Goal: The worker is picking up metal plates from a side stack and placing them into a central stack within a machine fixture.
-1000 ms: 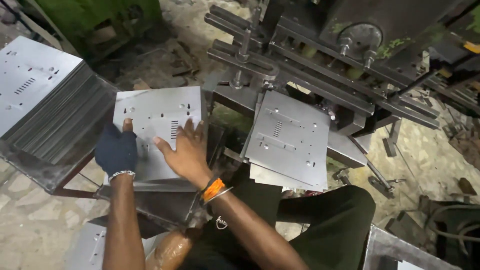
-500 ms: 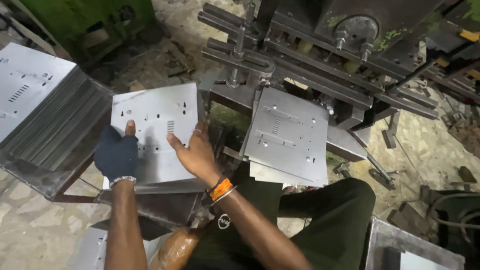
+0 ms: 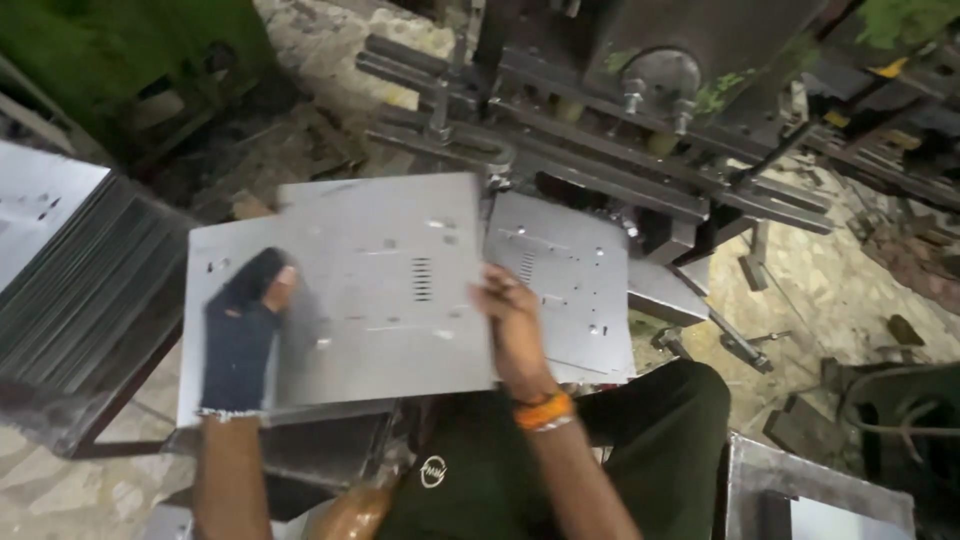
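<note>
A: Head view, what's in hand?

B: A flat grey metal sheet (image 3: 385, 285), punched with small holes and a slotted vent, blurred, raised above another sheet on the stack (image 3: 205, 290).

A: Who grips it?

B: The gloved left hand (image 3: 240, 335) clasps its left edge; the bare right hand (image 3: 515, 325) pinches its right edge. A similar sheet (image 3: 565, 290) lies under the press (image 3: 640, 120).

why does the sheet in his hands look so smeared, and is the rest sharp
Head view: the lifted metal sheet and gloved left hand are motion-blurred; the right hand is softer too; the press behind reads sharper; dim, even light, no strong glare.
</note>
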